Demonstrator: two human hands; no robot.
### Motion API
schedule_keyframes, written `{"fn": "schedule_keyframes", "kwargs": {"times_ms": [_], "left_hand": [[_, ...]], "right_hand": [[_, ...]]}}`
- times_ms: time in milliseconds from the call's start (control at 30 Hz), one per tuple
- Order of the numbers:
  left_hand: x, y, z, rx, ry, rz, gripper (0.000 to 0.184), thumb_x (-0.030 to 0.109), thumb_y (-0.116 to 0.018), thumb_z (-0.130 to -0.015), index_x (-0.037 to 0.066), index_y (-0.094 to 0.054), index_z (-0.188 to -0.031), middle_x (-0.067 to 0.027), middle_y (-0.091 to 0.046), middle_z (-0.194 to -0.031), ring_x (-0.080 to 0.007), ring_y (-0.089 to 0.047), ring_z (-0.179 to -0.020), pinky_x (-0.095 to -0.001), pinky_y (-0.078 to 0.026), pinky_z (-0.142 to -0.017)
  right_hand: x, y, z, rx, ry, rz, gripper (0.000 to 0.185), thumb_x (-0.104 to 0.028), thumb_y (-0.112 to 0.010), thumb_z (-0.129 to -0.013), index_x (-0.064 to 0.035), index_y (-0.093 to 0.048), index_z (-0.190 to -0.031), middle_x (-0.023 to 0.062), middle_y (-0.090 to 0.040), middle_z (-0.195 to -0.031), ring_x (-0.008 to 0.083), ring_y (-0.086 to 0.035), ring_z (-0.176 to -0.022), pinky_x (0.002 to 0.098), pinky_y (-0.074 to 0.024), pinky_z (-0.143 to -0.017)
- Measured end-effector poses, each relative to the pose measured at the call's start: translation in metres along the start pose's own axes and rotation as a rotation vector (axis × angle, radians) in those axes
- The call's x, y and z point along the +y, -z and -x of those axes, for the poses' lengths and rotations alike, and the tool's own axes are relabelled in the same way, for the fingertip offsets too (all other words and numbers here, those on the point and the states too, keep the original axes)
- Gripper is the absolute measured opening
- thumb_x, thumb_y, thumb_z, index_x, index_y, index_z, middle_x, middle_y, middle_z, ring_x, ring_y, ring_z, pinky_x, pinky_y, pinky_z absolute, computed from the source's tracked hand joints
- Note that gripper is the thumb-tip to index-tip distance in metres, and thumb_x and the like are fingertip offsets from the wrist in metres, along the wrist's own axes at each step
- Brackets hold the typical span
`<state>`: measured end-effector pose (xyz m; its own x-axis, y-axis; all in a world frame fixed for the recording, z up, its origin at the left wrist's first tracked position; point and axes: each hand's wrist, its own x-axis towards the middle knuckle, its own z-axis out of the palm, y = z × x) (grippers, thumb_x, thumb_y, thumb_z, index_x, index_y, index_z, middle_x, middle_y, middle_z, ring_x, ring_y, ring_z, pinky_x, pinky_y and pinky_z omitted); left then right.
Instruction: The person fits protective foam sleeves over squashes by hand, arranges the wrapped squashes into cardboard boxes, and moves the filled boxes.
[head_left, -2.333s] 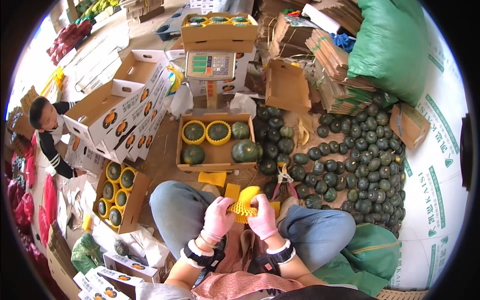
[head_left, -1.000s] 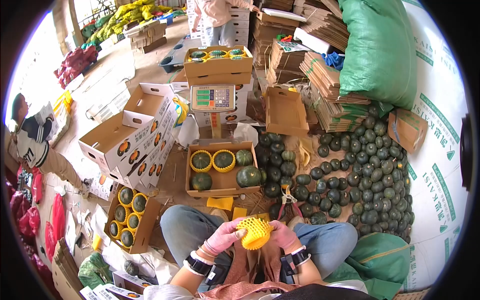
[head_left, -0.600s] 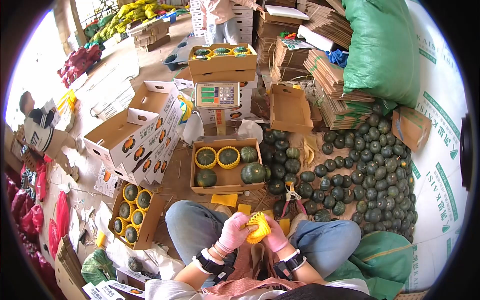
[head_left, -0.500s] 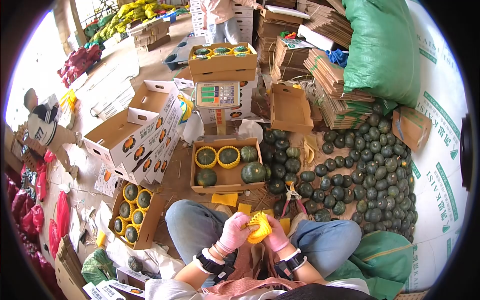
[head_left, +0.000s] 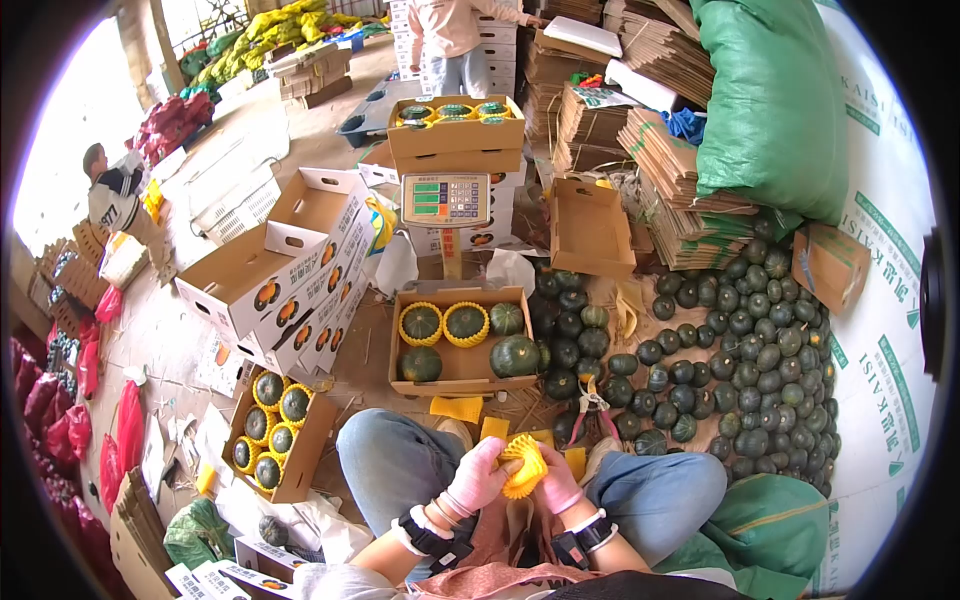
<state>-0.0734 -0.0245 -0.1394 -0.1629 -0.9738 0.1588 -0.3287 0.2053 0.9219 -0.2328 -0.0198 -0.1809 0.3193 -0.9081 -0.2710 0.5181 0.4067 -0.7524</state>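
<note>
By the fingers of the left hand (head_left: 477,478) and right hand (head_left: 558,486), a yellow foam net (head_left: 524,467) is gripped between the knees (head_left: 380,450). Beyond, two netted squashes (head_left: 420,323) and three bare squashes (head_left: 515,356) are held in an open carton (head_left: 466,362).

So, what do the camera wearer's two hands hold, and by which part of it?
A yellow foam net: the left hand grips its left side, the right hand its right side.
</note>
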Motion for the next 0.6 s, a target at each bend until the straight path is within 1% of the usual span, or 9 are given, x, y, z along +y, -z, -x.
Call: {"fn": "schedule_keyframes", "kwargs": {"times_ms": [100,200,300,333,400,500,533,567,600], "left_hand": [[-0.005,-0.006,0.003,0.014,-0.010,0.030,0.017,0.010,-0.066,-0.081,0.001,-0.054,-0.088,-0.0132,-0.053,-0.073,-0.0262,-0.053,-0.064,-0.0327,-0.045,-0.059],[0.002,-0.001,0.001,-0.064,0.004,0.051,0.016,0.009,-0.065,-0.081,0.000,-0.054,-0.089,-0.0136,-0.054,-0.074,-0.0261,-0.054,-0.065,-0.0317,-0.046,-0.059],[-0.004,-0.002,0.002,-0.038,-0.109,-0.031,0.016,0.008,-0.064,-0.083,0.000,-0.053,-0.090,-0.0114,-0.056,-0.077,-0.0214,-0.055,-0.067,-0.0299,-0.046,-0.060],[-0.002,0.000,0.003,-0.072,-0.050,0.054,0.017,0.011,-0.064,-0.084,0.001,-0.054,-0.093,-0.0100,-0.057,-0.080,-0.0198,-0.056,-0.072,-0.0296,-0.046,-0.064],[0.002,0.007,0.005,-0.141,0.069,0.224,0.019,0.015,-0.063,-0.086,0.002,-0.054,-0.098,-0.0070,-0.058,-0.086,-0.0167,-0.057,-0.081,-0.0290,-0.047,-0.074],[-0.008,0.017,0.008,-0.393,0.343,1.021,0.024,0.025,-0.059,-0.089,0.004,-0.055,-0.101,-0.0027,-0.058,-0.095,-0.0125,-0.053,-0.095,-0.0293,-0.041,-0.087],[-0.007,0.024,0.011,-0.539,0.480,1.117,0.034,0.033,-0.055,-0.091,0.004,-0.056,-0.110,-0.0031,-0.058,-0.105,-0.0121,-0.050,-0.104,-0.0293,-0.036,-0.095],[-0.014,0.025,0.011,-0.700,0.538,1.185,0.042,0.033,-0.054,-0.092,0.001,-0.053,-0.119,-0.0042,-0.057,-0.114,-0.0116,-0.049,-0.108,-0.0278,-0.036,-0.095],[-0.020,0.029,0.011,-0.822,0.522,1.107,0.043,0.032,-0.054,-0.092,0.000,-0.052,-0.120,-0.0041,-0.057,-0.116,-0.0118,-0.049,-0.108,-0.0271,-0.036,-0.096]], "right_hand": [[0.001,0.002,-0.002,0.016,0.006,0.005,0.024,-0.009,-0.058,-0.084,-0.0024,-0.058,-0.108,0.0018,-0.061,-0.101,0.0115,-0.058,-0.092,0.0235,-0.0442,-0.083],[0.002,0.006,-0.002,0.027,0.014,0.042,0.024,-0.010,-0.059,-0.083,-0.0025,-0.059,-0.106,0.0016,-0.062,-0.100,0.0115,-0.058,-0.092,0.0236,-0.0439,-0.083],[0.002,0.005,-0.002,0.057,-0.001,0.057,0.019,-0.009,-0.060,-0.082,-0.0034,-0.059,-0.101,0.0000,-0.061,-0.095,0.0097,-0.056,-0.088,0.0230,-0.0434,-0.080],[0.002,0.004,-0.002,0.071,-0.010,0.055,0.017,-0.009,-0.060,-0.082,-0.0038,-0.060,-0.099,-0.0008,-0.060,-0.093,0.0088,-0.055,-0.086,0.0227,-0.0432,-0.078],[0.001,0.006,-0.001,0.051,0.043,0.199,0.011,-0.009,-0.060,-0.081,-0.0045,-0.059,-0.091,-0.0020,-0.058,-0.087,0.0071,-0.053,-0.082,0.0223,-0.0421,-0.075],[0.002,0.011,0.002,-0.018,0.084,0.356,0.005,-0.007,-0.060,-0.080,-0.0047,-0.056,-0.082,-0.0029,-0.054,-0.080,0.0055,-0.050,-0.078,0.0218,-0.0406,-0.071],[0.001,0.011,0.003,-0.050,0.092,0.398,0.005,-0.006,-0.060,-0.080,-0.0047,-0.055,-0.080,-0.0029,-0.053,-0.079,0.0052,-0.049,-0.077,0.0217,-0.0401,-0.070],[-0.003,0.011,0.006,-0.101,0.093,0.433,0.004,-0.005,-0.059,-0.079,-0.0043,-0.055,-0.080,-0.0026,-0.054,-0.079,0.0054,-0.049,-0.077,0.0216,-0.0403,-0.070],[-0.013,0.007,0.010,-0.151,0.093,0.468,0.003,-0.004,-0.058,-0.078,-0.0039,-0.055,-0.079,-0.0023,-0.055,-0.079,0.0055,-0.050,-0.077,0.0215,-0.0404,-0.070]]}}
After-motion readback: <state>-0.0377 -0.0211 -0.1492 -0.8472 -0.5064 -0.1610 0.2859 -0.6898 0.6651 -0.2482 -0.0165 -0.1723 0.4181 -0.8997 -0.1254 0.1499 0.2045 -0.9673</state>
